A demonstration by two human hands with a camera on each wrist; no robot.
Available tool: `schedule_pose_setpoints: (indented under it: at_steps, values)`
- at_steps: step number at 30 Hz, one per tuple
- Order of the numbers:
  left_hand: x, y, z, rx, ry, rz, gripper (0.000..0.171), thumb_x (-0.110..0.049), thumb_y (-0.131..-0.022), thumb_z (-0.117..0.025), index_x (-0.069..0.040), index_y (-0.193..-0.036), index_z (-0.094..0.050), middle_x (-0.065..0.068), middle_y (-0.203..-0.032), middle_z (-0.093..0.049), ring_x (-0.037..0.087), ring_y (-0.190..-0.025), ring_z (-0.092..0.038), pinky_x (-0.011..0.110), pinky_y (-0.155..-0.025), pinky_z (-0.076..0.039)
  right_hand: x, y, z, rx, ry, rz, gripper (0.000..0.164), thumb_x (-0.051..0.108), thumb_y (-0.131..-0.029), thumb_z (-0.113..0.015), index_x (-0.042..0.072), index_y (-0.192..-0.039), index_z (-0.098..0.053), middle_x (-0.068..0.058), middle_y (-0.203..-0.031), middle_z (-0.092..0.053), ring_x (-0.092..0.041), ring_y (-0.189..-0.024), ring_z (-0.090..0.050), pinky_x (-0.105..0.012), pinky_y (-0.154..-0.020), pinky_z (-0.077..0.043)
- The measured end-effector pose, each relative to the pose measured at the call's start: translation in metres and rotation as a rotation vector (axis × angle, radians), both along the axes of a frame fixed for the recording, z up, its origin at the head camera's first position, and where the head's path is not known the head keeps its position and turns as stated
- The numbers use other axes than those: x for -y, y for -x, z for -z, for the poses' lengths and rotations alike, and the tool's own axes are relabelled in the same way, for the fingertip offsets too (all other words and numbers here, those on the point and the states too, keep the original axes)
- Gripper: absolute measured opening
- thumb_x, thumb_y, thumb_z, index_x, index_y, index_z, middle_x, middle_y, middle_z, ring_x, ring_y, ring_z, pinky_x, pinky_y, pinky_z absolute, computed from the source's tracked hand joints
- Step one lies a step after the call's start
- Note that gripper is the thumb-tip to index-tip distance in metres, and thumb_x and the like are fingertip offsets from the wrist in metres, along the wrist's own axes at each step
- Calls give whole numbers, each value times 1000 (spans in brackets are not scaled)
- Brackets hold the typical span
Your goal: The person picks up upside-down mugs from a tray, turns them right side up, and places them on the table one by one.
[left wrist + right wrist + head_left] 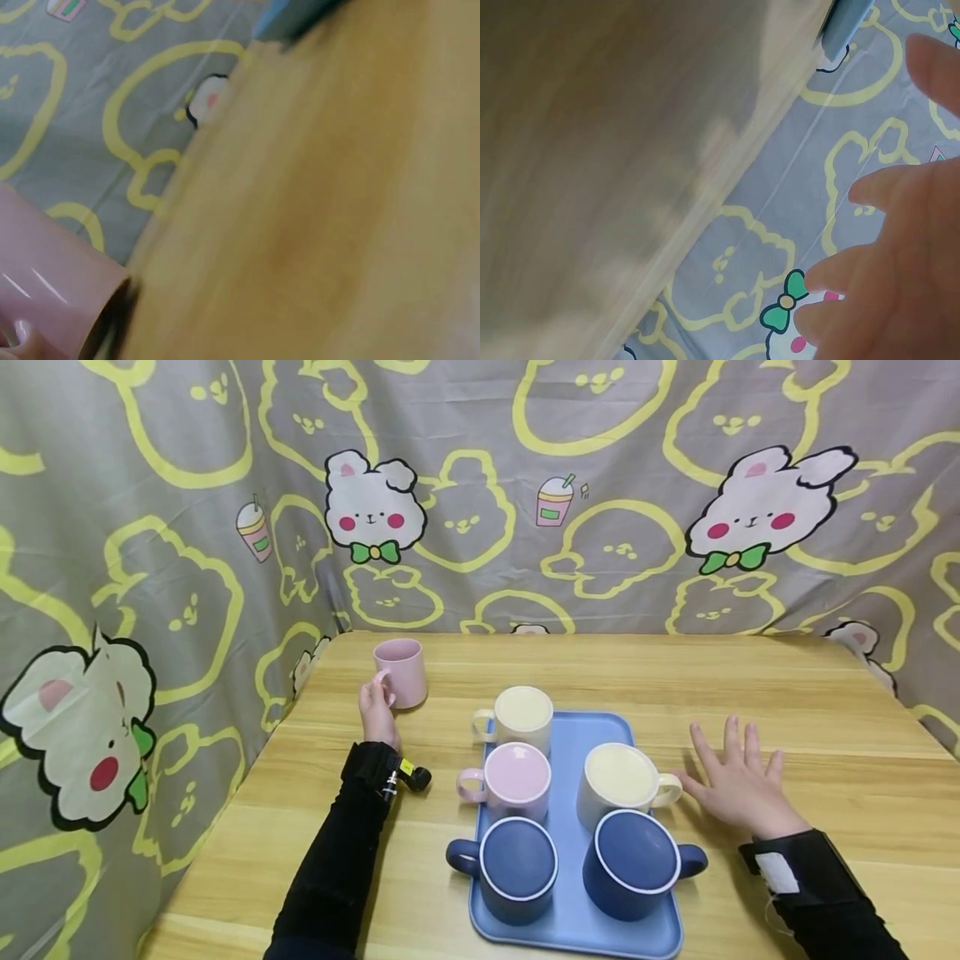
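Observation:
My left hand [379, 713] pinches the handle of a pink mug [406, 675], its open mouth facing up near the table's back left. That mug [45, 274] also shows at the lower left of the left wrist view, with fingertips at its edge. My right hand [741, 783] is spread palm down beside the tray, holding nothing; in the right wrist view its fingers [885, 187] are extended. Nearest it are the handles of a cream mug [618, 781] and a navy mug [633, 864]. Both mugs sit on a blue tray [573, 735] and present flat, pale-rimmed tops.
Along the tray's left side stand another cream mug [523, 714], a second pink mug [517, 781] and a smaller-looking navy mug [517, 868], handles pointing left. Patterned grey curtain [465, 527] borders the wooden table [712, 672] at the back and both sides.

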State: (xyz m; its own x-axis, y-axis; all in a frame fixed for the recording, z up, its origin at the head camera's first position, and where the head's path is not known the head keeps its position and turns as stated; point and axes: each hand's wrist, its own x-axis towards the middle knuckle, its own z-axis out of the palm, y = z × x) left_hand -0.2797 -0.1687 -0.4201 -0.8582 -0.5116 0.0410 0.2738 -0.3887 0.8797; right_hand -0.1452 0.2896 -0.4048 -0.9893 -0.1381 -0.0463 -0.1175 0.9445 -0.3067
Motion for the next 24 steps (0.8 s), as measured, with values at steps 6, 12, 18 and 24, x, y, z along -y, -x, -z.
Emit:
schedule_pose_setpoints:
  at_steps: [6,12,18,24]
  values:
    - [10,-3,4,42,93,2,16,-13,-105,-41,-7,-94,-51,1,-92,-44,13,-85,-43,25,-82,-37,1,2,2,20,9,-1,85,57,-99,-39,5,-154,-2,-43,-145,20,-57,-130,27,-77,-92,19]
    - [20,-6,2,130,180,47,18,-11,-106,-37,-4,-92,-46,4,-91,-44,16,-87,-46,33,-92,-42,1,2,1,20,9,3,84,56,-99,-39,3,-154,-3,-44,-145,19,-58,-130,26,-77,-93,18]
    - [27,-10,-1,189,305,97,21,-6,-105,-36,5,-90,-46,11,-92,-46,24,-96,-48,40,-98,-42,3,3,1,20,24,0,85,56,-99,-39,4,-154,-1,-44,-144,20,-58,-130,27,-76,-93,19]
    - [34,-17,-4,244,459,130,32,-15,-104,-43,11,-87,-49,17,-96,-52,29,-102,-51,40,-96,-39,5,2,1,16,39,4,87,58,-98,-39,2,-154,-2,-44,-143,22,-57,-128,29,-76,-92,19]
